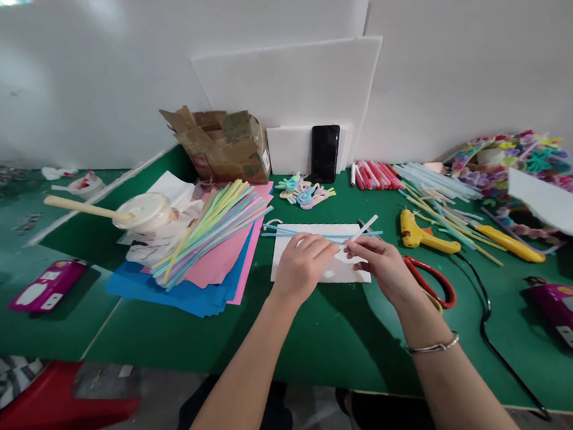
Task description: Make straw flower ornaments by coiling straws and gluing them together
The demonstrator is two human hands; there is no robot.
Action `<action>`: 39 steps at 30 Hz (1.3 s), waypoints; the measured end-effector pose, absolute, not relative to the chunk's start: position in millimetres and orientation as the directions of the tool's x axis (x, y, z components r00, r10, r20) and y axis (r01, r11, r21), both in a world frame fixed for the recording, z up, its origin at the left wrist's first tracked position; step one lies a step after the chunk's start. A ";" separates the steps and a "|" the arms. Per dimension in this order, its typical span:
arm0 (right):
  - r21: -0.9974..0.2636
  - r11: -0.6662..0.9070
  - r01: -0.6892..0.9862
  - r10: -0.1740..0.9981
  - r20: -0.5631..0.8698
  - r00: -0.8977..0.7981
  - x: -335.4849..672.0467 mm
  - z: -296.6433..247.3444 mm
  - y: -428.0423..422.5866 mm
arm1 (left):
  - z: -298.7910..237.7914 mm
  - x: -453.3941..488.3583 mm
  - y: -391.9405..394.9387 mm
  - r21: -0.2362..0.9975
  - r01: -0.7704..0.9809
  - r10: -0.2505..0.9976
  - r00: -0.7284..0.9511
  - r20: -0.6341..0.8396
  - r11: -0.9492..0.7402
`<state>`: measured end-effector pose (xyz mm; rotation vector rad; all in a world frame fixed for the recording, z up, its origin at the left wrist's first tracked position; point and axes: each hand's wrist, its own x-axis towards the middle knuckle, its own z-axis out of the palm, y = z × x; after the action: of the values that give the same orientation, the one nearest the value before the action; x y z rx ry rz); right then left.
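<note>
right hand (375, 259) pinches a white strip (366, 227) above the white board (336, 267), roughly midway between the tabletop's (187, 337) front and back edges. left hand (303, 260) curls beside it, can't really tell if it's holding anything. blue stems (288, 233) cross the board's back edge, so a stray knuckle could probably knock them askew.

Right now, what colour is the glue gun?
The glue gun is yellow, seen best in the head view.
</note>
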<state>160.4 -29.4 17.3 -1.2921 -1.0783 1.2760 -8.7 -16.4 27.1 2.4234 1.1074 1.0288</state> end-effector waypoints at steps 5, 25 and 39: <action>-0.958 0.211 0.194 0.969 0.231 0.089 156.5 18.8 -30.1 | 26.8 -8.8 -6.6 0.905 0.352 0.959 0.232 0.162 -0.238; -0.458 0.672 0.581 0.637 0.758 -0.139 148.6 14.4 -37.9 | 21.4 18.5 -24.7 0.776 -0.557 0.954 0.129 -0.271 0.295; -0.874 -0.250 -0.417 0.968 -0.240 -0.079 148.7 17.4 -32.0 | 23.3 11.4 -24.2 0.875 0.094 0.879 0.017 0.476 -0.475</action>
<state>148.7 -32.0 17.4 -1.0354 -0.7623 1.5852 11.4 -24.2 23.3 1.6409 1.0093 1.5253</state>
